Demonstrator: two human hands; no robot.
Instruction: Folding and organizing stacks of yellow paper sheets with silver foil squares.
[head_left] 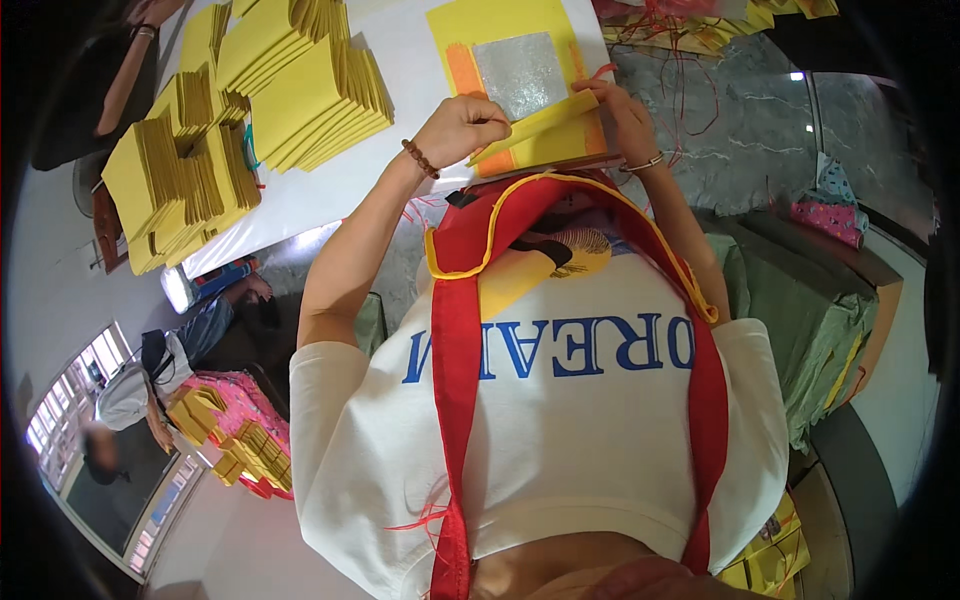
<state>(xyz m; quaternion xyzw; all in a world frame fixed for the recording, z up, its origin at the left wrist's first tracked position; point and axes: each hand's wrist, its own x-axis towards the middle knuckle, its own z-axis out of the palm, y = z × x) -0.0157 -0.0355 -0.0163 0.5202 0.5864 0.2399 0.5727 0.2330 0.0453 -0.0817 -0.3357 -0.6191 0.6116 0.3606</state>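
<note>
A sheet of yellow paper [447, 24] with a silver square and orange strips lies at the near edge of the white table. Its near edge is turned up into a narrow fold, slanting from lower left to upper right. My left hand [462, 130], with a beaded bracelet on the wrist, is closed in a pinch at the left end of that fold. At the other end, my right hand [624, 118], below which a thin bangle shows, grips the fold with thumb and fingers. Part of the silver patch is hidden under the turned-up strip.
Several stacks of folded yellow paper [315, 105] stand left on the white table [395, 160]. Another person's arm [125, 80] reaches in at far left. Red strings [690, 100] hang over the grey surface at right. A green-wrapped bundle [790, 310] lies right of me.
</note>
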